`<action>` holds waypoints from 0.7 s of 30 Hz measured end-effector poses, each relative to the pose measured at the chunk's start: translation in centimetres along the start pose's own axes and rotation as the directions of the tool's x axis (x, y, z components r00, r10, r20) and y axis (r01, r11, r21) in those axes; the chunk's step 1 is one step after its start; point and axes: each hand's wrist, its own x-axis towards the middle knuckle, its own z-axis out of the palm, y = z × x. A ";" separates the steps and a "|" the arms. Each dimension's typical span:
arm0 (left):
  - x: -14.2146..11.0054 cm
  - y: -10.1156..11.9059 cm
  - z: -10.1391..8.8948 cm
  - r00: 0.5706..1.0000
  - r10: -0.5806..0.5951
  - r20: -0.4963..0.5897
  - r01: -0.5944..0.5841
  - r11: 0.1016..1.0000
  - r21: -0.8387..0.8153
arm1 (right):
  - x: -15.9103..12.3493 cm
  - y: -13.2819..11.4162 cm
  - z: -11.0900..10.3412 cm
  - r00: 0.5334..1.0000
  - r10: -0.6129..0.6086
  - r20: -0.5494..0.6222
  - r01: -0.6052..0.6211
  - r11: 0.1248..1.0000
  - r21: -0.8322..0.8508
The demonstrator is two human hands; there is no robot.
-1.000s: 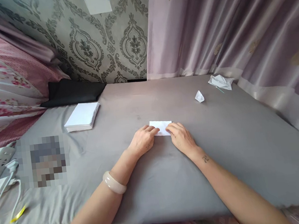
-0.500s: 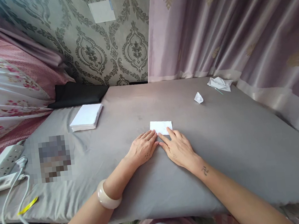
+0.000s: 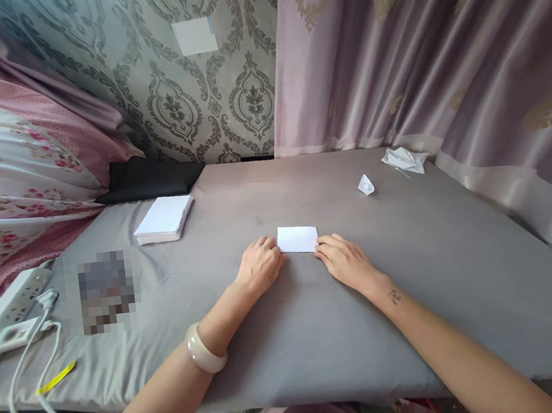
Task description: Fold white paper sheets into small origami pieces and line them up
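1. Lying flat on the counter (image 3: 309,334): paper (image 3: 298,239), seemingly folded down already; without raised form, so probably only partway worked.
2. Held at the near left corner by the left hand (image 3: 261,262) and at the near right by the right hand (image 3: 347,261), with fingers curled.
3. Well beyond, to the right: folded piece (image 3: 366,186), perhaps complete.
4. Beyond, to the left: stack (image 3: 165,217), apparently yet to be used.

Soft, even light, faint shadow beside the left forearm (image 3: 169,388), sheen on the curtain (image 3: 364,59), pixelated patch (image 3: 106,290), stretched edges.
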 end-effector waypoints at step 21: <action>0.6 0.1 2.1 0.994 0.104 -0.026 -0.105 0.993 -0.058 | 7.8 3.7 0.0 0.891 0.303 0.338 -0.442 0.754 0.487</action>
